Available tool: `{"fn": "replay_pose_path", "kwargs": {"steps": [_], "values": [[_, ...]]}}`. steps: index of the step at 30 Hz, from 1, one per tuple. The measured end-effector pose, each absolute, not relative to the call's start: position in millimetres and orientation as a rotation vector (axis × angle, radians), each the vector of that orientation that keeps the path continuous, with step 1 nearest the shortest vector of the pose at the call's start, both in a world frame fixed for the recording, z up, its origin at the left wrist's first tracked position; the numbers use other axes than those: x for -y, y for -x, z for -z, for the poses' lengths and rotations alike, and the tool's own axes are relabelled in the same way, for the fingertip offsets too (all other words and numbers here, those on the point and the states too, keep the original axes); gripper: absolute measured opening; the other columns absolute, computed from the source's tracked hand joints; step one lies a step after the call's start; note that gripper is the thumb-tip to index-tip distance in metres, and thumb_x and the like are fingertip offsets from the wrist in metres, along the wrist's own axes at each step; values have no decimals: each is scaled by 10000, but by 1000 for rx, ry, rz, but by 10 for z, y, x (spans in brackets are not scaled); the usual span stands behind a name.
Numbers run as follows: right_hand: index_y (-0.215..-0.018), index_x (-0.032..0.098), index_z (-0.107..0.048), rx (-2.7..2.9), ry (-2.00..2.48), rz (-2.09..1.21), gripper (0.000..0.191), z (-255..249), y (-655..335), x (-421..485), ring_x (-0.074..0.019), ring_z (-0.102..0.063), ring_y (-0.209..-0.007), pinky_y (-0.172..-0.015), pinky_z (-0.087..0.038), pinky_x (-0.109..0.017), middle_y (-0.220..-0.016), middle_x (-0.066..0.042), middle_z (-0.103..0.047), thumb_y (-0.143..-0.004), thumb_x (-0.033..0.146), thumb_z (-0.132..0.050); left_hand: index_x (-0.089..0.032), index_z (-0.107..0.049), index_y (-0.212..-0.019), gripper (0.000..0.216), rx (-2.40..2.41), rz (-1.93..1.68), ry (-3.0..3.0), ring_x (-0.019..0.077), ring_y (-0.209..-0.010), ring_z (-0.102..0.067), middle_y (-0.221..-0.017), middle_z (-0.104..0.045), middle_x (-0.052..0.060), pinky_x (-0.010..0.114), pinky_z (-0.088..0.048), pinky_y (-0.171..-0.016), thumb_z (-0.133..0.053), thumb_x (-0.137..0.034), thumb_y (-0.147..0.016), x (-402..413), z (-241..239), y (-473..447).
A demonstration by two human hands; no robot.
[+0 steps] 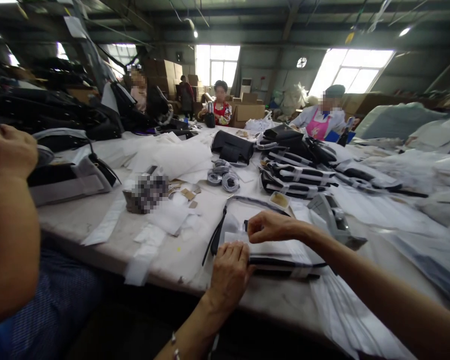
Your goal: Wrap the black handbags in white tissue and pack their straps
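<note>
Centrally on the table (189, 252), a black bag (275, 261) lies lengthwise left to right. The left hand (230, 267) rests at its near edge, the right hand (269, 227) curls farther over it; neither grip is discernible

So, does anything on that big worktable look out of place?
Slightly: a thin white paper strip droops over the pale worktable's near edge, and small brown cardboard scraps lie scattered. I see no obvious damage on the black, white-paper-covered bag beneath the left hand.
</note>
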State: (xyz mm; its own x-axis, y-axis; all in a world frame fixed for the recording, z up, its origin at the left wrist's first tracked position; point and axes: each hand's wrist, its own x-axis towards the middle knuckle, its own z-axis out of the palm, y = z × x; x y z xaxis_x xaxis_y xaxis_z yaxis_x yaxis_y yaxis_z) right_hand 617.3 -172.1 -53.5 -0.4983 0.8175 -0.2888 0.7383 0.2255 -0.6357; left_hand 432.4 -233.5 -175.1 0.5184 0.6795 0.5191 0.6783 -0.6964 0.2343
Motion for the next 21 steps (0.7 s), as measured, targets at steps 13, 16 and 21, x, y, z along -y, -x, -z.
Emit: {"fn": "replay_pose_path", "kwargs": {"steps": [13, 16, 21], "values": [[-546, 169, -662, 3185, 1595, -306, 151, 742, -5485, 1150, -190, -591, -652, -736, -367, -347, -589, -32, -651, -569, 143, -808, -126, -555, -1235, 425, -1206, -1009, -2688, 284, -1119, -612, -1191, -663, 127, 476, -454, -1008, -668, -316, -872, 2304, 1878, -4328], [-537, 157, -643, 3332, 1438, -106, 191, 814, -5439, 1103, -235, -623, -714, -810, -340, -395, -651, -77, -687, -569, 186, -829, -135, -554, -1235, 402, -1207, -1016, -2676, 284, -1127, -610, -1192, -661, 127, 476, -453, -1005, -648, -309, -886, 2297, 1894, -4331], [-692, 150, -701, 3360, 1307, 106, 87, 917, -5493, 973, -269, -638, -820, -888, -325, -408, -779, -126, -725, -635, 171, -764, -125, -567, -1213, 416, -1207, -1008, -2675, 290, -1094, -617, -1163, -666, 124, 476, -456, -999, -691, -298, -856, 2308, 1844, -4324]]}}
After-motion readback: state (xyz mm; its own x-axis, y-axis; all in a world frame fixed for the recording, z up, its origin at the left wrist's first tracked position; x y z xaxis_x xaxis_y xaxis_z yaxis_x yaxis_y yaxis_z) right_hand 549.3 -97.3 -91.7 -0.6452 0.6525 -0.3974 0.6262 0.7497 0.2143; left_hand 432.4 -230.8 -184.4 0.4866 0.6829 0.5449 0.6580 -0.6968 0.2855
